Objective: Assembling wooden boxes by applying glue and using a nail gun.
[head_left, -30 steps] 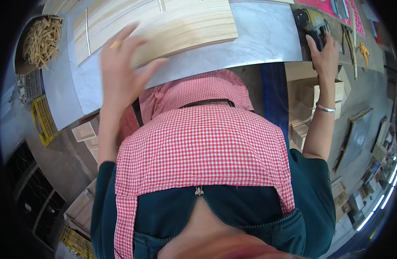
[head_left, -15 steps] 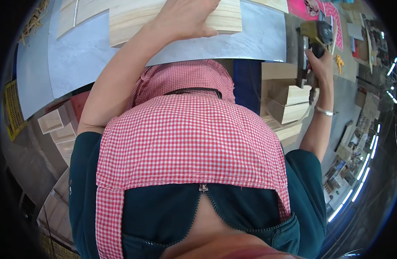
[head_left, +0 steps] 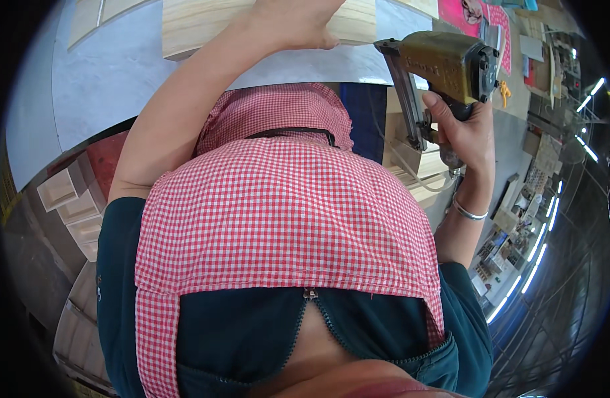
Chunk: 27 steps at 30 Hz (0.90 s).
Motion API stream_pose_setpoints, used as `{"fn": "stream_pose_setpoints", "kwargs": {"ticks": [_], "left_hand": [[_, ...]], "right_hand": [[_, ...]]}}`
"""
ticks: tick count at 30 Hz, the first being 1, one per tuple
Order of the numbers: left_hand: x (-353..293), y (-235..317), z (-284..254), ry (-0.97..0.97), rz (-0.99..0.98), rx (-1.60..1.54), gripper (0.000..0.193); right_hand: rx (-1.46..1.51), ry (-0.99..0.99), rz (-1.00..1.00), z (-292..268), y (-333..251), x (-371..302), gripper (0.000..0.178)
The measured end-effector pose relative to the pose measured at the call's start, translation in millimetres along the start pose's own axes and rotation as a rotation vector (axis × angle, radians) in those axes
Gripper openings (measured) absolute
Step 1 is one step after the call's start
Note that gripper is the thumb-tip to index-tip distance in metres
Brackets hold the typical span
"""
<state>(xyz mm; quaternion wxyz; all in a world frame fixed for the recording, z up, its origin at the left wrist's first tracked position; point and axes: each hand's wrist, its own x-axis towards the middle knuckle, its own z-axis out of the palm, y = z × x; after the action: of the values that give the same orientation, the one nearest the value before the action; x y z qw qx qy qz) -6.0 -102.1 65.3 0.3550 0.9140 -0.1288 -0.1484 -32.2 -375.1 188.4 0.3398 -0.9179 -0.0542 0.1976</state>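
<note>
My right hand (head_left: 469, 129) is wrapped around the handle of a nail gun (head_left: 438, 60) with a dull yellow body and dark magazine. The gun's nose points left, above the right end of the worktable (head_left: 106, 86). A hose fitting shows at the base of its handle. My left hand (head_left: 298, 23) lies across a pale wooden board (head_left: 205, 30) on the table, its thumb stretched along the board's near edge. The other fingers are cut off by the upper edge of the picture, and much of the board is too.
More pale boards (head_left: 86, 23) lie at the table's far left. Below the table's right end is a stack of wooden pieces (head_left: 431, 162). Open wooden boxes (head_left: 73, 199) stand low on the left. A pink cloth (head_left: 461, 13) and an orange object (head_left: 503, 93) lie at the far right.
The nail gun in my right hand has come left and closer, turning so its nose points left over the table's end. My left hand stays on the board.
</note>
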Motion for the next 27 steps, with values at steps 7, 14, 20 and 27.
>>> {"fn": "stream_pose_setpoints", "kwargs": {"ticks": [7, 14, 20, 27], "left_hand": [[-3, 4, -4, -0.005, 0.0, -0.014, 0.053], [-5, 2, -9, -0.057, 0.021, -0.081, 0.055], [-20, -3, -19, -0.077, 0.021, -0.131, 0.057], [-107, -52, -63, -0.052, -0.396, 0.3, 0.059]], "right_hand": [[-0.008, -0.007, 0.031, 6, -5, 2, 0.025], [0.139, 0.032, 0.114, 19, -6, -6, 0.026], [0.077, 0.05, 0.11, 19, -8, -7, 0.026], [0.039, 0.116, 0.109, 4, -6, -21, 0.022]]}}
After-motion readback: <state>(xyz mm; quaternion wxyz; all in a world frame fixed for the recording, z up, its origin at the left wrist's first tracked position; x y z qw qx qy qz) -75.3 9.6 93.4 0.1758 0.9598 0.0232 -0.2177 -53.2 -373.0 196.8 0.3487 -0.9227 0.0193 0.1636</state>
